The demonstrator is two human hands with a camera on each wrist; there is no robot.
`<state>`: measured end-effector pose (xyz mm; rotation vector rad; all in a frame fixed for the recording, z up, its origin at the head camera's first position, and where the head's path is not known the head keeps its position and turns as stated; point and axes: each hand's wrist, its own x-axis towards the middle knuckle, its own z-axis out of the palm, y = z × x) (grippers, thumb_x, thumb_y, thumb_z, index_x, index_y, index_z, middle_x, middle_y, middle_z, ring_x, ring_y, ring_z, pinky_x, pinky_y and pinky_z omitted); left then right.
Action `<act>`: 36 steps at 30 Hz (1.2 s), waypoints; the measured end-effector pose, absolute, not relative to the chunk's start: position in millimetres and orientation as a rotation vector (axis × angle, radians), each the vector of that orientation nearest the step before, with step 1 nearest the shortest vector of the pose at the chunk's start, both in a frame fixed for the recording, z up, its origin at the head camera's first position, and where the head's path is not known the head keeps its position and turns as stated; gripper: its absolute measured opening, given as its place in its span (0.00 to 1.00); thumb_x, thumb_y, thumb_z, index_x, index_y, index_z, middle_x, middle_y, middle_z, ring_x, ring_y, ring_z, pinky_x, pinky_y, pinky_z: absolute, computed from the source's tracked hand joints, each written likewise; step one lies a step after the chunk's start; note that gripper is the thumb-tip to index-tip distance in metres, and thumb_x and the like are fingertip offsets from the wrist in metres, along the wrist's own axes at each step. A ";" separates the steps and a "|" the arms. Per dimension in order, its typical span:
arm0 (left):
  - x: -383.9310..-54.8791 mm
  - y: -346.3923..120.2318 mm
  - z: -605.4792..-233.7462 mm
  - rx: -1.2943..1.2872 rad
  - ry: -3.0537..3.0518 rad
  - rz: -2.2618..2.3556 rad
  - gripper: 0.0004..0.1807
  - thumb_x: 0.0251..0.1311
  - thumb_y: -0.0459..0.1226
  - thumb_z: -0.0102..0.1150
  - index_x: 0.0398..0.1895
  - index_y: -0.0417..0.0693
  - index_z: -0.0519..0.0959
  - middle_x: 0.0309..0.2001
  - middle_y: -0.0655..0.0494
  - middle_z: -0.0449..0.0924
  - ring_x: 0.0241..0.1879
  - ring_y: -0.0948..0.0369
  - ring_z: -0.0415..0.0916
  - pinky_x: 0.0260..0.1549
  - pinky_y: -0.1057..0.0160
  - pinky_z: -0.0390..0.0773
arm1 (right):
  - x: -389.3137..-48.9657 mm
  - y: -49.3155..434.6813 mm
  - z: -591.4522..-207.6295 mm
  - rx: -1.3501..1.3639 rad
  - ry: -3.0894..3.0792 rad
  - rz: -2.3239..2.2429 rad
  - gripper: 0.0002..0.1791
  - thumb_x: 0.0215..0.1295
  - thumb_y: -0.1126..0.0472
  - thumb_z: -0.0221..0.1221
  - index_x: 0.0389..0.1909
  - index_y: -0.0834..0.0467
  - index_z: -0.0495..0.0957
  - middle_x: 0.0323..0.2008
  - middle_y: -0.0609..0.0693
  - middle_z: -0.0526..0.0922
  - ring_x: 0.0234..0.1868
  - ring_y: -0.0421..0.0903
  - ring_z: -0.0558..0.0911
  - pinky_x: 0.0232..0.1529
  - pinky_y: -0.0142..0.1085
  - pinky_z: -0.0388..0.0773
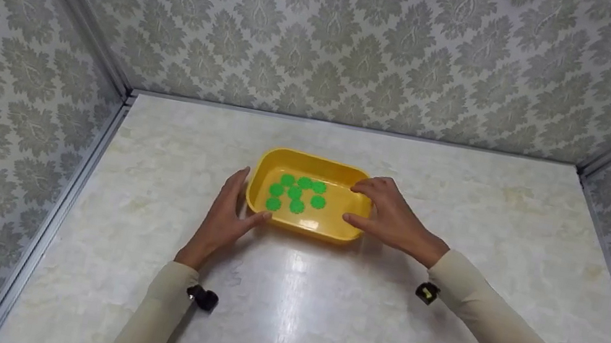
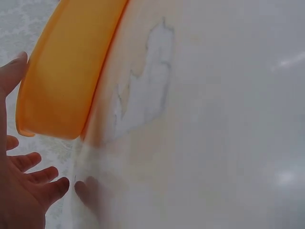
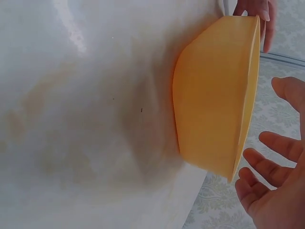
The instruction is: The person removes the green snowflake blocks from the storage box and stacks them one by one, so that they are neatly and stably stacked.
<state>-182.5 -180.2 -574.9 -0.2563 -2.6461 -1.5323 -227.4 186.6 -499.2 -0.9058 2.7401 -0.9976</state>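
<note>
A yellow rectangular plastic tub [image 1: 340, 206] with rounded corners stands on the table. Several small green scalloped discs [image 1: 317, 202] lie flat on its floor, mostly toward the left. My left hand [image 1: 223, 217] is at the tub's left end, thumb against the near rim. In the left wrist view its fingers [image 2: 45, 175] are spread and apart from the tub wall. Over the right end hovers my right hand [image 1: 394, 220], thumb and fingers reaching above the rim. The right wrist view shows its fingers [image 3: 267, 167] loosely bent, with nothing between them and the thumb.
The marbled white table [image 1: 279, 318] carries a bright light reflection in front of the tub. Patterned panels [image 1: 336, 32] enclose the table at the back, left and right, with grey metal strips [image 1: 46, 214] along their edges.
</note>
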 end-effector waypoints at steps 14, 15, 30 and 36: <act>-189.9 -166.4 -585.1 -0.293 -2.548 -1.764 0.60 0.68 0.41 0.78 0.92 0.44 0.45 0.89 0.42 0.48 0.86 0.47 0.52 0.83 0.44 0.56 | -243.2 168.4 -503.5 -0.935 2.656 -0.943 0.33 0.72 0.47 0.74 0.68 0.65 0.83 0.65 0.58 0.82 0.66 0.58 0.74 0.70 0.56 0.73; -190.9 -165.6 -585.7 -0.290 -2.547 -1.766 0.61 0.68 0.41 0.77 0.92 0.44 0.44 0.89 0.43 0.47 0.86 0.48 0.52 0.83 0.45 0.56 | -244.3 167.5 -503.6 -0.931 2.652 -0.938 0.33 0.72 0.46 0.74 0.68 0.65 0.83 0.65 0.58 0.82 0.66 0.58 0.74 0.70 0.56 0.73; -196.1 -166.5 -585.7 -0.285 -2.592 -1.722 0.66 0.63 0.42 0.82 0.92 0.45 0.42 0.90 0.44 0.47 0.86 0.47 0.52 0.83 0.44 0.54 | -264.1 140.3 -506.6 -0.919 2.608 -0.837 0.35 0.71 0.46 0.74 0.69 0.65 0.82 0.67 0.59 0.83 0.70 0.61 0.77 0.74 0.57 0.72; -196.8 -164.9 -586.9 -0.269 -2.600 -1.719 0.67 0.62 0.44 0.83 0.92 0.47 0.43 0.89 0.45 0.48 0.86 0.47 0.53 0.83 0.45 0.55 | -268.8 137.1 -513.4 -0.933 2.593 -0.836 0.32 0.69 0.51 0.76 0.67 0.66 0.84 0.63 0.60 0.86 0.61 0.58 0.84 0.63 0.54 0.82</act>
